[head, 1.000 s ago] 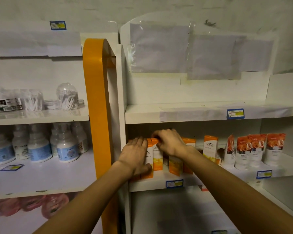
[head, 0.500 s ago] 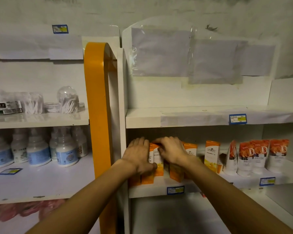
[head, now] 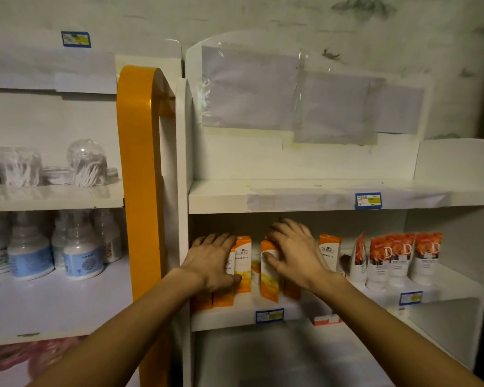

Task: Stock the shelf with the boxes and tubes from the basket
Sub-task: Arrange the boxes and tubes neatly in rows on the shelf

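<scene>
Several orange-and-white boxes (head: 243,263) stand upright at the left end of the middle shelf (head: 229,315). My left hand (head: 211,263) lies flat against the leftmost boxes, fingers straight and thumb low on a box front. My right hand (head: 296,255) curls over the tops of the boxes further right, with its thumb on the front of one tilted box (head: 268,283). One more box (head: 329,250) stands alone to the right. Orange-topped white tubes (head: 397,255) stand in a row at the shelf's right end. The basket is out of view.
An orange post (head: 139,177) separates this unit from the left shelves, which hold white bottles (head: 78,252) and clear tubs of cotton swabs (head: 87,163). The upper shelf (head: 291,196) overhangs my hands. A small red-and-white box (head: 326,319) lies below the middle shelf.
My hands were close together on the boxes; now they have spread apart, leaving a gap between the left group and the right group. The view has shifted slightly.
</scene>
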### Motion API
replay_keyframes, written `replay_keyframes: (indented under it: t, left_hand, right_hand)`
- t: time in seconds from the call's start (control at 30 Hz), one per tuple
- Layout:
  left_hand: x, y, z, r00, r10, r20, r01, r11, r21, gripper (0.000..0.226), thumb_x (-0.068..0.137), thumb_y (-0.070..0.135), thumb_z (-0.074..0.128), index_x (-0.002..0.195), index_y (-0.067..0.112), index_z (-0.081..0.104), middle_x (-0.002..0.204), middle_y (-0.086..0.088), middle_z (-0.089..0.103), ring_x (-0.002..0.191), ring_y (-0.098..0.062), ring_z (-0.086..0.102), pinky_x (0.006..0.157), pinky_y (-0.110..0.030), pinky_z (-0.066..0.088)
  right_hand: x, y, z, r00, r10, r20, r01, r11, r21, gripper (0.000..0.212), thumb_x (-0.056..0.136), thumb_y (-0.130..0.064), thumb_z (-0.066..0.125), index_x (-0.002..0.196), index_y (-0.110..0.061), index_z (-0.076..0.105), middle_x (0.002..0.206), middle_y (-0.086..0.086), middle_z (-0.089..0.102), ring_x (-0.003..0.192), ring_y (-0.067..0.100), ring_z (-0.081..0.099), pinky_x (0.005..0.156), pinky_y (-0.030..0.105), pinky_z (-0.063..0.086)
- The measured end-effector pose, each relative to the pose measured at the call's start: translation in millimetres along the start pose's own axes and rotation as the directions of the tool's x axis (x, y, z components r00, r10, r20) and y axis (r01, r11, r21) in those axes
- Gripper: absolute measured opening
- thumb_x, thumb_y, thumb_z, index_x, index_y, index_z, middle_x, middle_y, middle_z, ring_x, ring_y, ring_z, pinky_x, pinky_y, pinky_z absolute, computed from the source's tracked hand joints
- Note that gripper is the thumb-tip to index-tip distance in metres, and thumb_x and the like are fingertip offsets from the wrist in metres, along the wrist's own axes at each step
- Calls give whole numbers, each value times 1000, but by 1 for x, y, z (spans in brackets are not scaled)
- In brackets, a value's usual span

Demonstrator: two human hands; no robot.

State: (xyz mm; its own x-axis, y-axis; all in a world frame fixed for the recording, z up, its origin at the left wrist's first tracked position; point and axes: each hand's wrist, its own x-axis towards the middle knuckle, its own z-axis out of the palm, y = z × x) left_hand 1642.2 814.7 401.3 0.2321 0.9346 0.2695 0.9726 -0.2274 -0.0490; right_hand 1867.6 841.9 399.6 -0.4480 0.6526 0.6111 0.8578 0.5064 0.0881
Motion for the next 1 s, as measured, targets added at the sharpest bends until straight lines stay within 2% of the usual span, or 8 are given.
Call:
replay_keyframes:
  t: [0.13,0.27,0.43,0.53,0.7,0.83,0.9,1.0]
  left_hand:
    - [-2,1,-2,1000,4,30,-4,1000,-12,102,82,65,64,159,28,9,167,1,15,153,-25,13,123,-43,7]
    - [-2,0,-7,997,14,74,-12,999,-31,102,83,61,66,159,27,7,167,0,12,153,-24,10,123,-43,5]
    - [1,-1,-8,994,18,110,-9,997,-80,101,84,56,69,159,27,8,167,-1,13,154,-25,9,123,-44,4]
    - [5,-2,-11,993,5,119,11,991,-136,97,83,52,71,158,28,15,164,-1,23,152,-27,18,123,-47,9]
    - [5,-1,-17,994,-11,107,33,978,-208,87,84,48,73,154,27,27,157,-2,37,146,-27,31,122,-47,19]
    - [4,-1,-12,996,-28,85,45,979,-198,93,84,49,73,157,24,21,158,-3,35,146,-27,30,123,-46,18]
    - [5,-2,-8,996,-42,73,55,980,-192,97,85,50,72,158,22,15,161,-4,30,149,-26,25,124,-45,15]
    - [5,-1,-5,995,-55,87,65,991,-120,97,89,50,67,160,18,9,167,-6,14,153,-27,11,125,-41,8]
  right_hand:
    - [-12,1,1,998,-65,26,67,996,-67,44,96,-40,49,138,-27,53,145,-4,51,147,23,25,121,46,12]
    - [-12,-8,-1,997,-76,6,76,997,-8,39,96,-33,52,135,-31,55,138,-7,57,143,21,31,121,50,10]
    - [-6,-16,-4,999,-26,38,20,987,159,48,94,-30,58,140,-32,47,135,-8,57,128,13,43,112,38,31]
    - [-2,-19,-7,998,19,60,-36,955,294,49,92,-27,63,140,-29,50,133,-3,57,125,14,46,106,34,40]
    - [10,-29,-5,994,40,105,-81,901,426,43,93,-23,64,135,-26,56,133,-3,59,124,15,49,106,38,44]
    - [15,-40,6,996,12,91,-50,903,427,44,92,-22,65,135,-24,56,134,-4,58,124,13,51,106,34,45]
    - [16,-40,7,998,-1,60,-25,906,422,48,91,-23,65,137,-24,53,138,-5,52,128,13,48,109,33,42]
    - [17,-38,7,995,-36,95,6,953,302,60,92,-31,61,148,-23,39,153,-3,39,142,16,32,117,33,27]
